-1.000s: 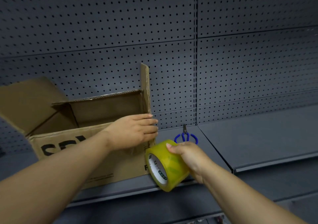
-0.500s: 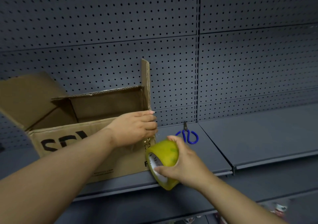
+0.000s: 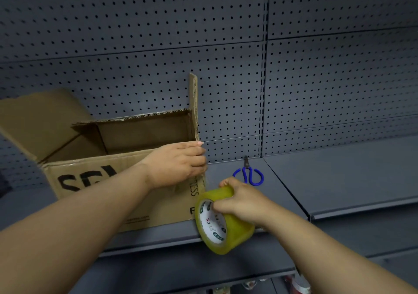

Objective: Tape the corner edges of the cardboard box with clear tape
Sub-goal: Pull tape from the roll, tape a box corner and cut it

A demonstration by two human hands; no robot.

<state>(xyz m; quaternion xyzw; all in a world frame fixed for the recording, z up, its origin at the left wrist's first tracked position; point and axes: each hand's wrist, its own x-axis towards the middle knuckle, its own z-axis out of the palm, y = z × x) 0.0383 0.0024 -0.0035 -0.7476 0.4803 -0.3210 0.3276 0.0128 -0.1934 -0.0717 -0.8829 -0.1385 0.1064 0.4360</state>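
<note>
From the head view, the box (image 3: 158, 205) stands open on the shelf (image 3: 339, 180) at our 10 o'clock, one flap upright against the pegboard (image 3: 135, 45). Its near right corner edge runs straight from 12 to 6.

Our left hand (image 3: 178, 162) lies on the top of that corner. The fingers are nearly straight and pressed to the front panel, with the tips at the edge. We cannot tell whether they hook round it, or whether a tape end sits under them.

Our right hand (image 3: 242, 203) grips the tape (image 3: 235, 237), with the thumb at the core and the fingers curled over the outer band. The roll hangs off the shelf front at about 5 o'clock from the left hand, just beside the box's lower right corner. Its open core faces 8 o'clock. The scissors (image 3: 248, 174) lie on the shelf at 12 o'clock from the right hand, near it but apart.

We judge that the next move turns on this lie. The edge to cover is vertical, the left hand pins its top and the roll is already near its foot. The right hand is the nearer one to feed the strip, and it must keep the band square to the edge or the tape will skew onto one panel.
</note>
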